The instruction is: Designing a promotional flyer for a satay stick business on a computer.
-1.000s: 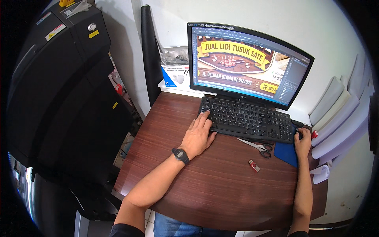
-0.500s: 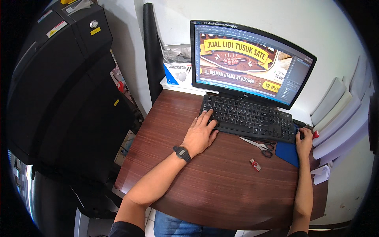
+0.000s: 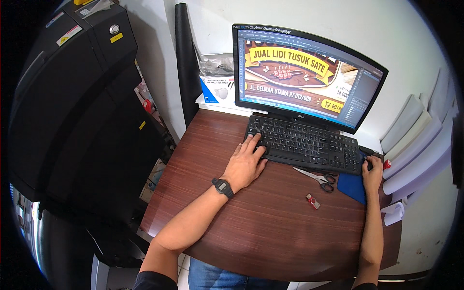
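Note:
My left hand [image 3: 245, 163] rests at the left end of a black keyboard [image 3: 304, 145], its fingers spread over the keys and a black digital watch [image 3: 223, 187] on the wrist. At the keyboard's right end, my right hand [image 3: 372, 175] curls over a dark computer mouse [image 3: 369, 165], which the fingers mostly cover. The mouse is on a blue mouse pad [image 3: 352, 187]. Behind the keyboard a monitor [image 3: 309, 72] displays a brown and yellow banner design in an editing program.
Scissors [image 3: 320, 180] and a red USB stick [image 3: 313, 201] lie on the brown wooden desk [image 3: 270, 232]. White paper rolls [image 3: 415, 145] lean at the right. A face mask box [image 3: 218, 92] stands left of the monitor. A large black machine [image 3: 82, 130] fills the left side.

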Tool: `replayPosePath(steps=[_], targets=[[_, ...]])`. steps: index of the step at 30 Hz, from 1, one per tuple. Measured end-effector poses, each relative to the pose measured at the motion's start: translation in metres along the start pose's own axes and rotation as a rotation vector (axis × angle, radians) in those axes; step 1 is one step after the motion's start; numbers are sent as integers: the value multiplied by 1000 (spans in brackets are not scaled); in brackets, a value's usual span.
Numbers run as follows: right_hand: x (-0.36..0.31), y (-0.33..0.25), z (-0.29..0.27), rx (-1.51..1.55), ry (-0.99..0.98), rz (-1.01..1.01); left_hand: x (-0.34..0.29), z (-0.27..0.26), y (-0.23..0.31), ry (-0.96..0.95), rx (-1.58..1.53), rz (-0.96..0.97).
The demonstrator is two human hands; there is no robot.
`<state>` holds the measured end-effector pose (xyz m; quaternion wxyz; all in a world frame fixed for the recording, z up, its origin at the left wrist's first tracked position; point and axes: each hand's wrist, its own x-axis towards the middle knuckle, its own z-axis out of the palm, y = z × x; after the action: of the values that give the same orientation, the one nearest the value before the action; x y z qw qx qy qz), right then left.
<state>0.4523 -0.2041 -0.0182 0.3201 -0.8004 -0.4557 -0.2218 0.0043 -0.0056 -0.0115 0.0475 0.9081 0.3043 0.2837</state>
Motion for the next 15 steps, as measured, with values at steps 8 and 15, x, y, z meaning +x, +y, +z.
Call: replayPosePath(steps=[8, 15], targets=[[0, 2, 0, -19, -2, -14, 0, 1, 0, 4, -1, 1], [1, 1, 0, 4, 2, -14, 0, 0, -1, -12, 7, 0]])
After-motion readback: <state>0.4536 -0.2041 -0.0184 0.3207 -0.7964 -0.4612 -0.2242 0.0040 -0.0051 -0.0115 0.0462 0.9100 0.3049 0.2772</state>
